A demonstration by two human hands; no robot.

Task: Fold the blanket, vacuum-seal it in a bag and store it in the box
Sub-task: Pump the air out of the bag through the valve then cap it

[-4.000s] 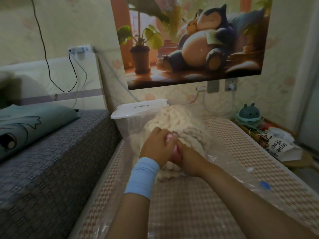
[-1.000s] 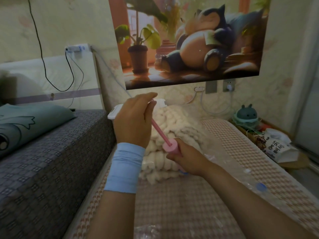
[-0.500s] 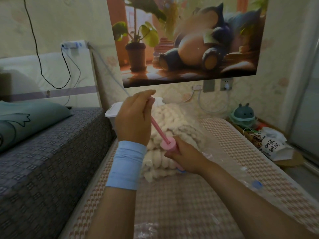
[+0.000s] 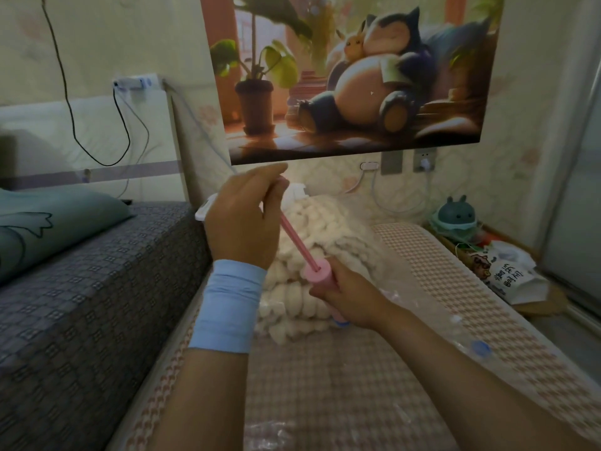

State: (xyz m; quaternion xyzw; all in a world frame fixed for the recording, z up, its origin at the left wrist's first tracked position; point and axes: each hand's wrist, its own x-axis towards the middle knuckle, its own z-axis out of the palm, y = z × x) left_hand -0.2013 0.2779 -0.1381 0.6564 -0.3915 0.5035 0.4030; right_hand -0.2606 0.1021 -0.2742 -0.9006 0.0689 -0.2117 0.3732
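Blanket [image 4: 312, 255], cream and chunky, lies folded inside the clear bag [image 4: 406, 288] on the checked mat [image 4: 455, 288], in front of the white-lidded box [image 4: 205, 211]. Right hand [image 4: 351, 297] is closed around the pink pump [image 4: 320, 276] barrel, which stands on the bag. Left hand [image 4: 244, 219] grips the pump handle, with the rod pulled far out.

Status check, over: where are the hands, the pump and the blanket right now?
Left hand grips pump rod, extended. Right hand holds pink pump barrel against bagged blanket. Nothing blocking.
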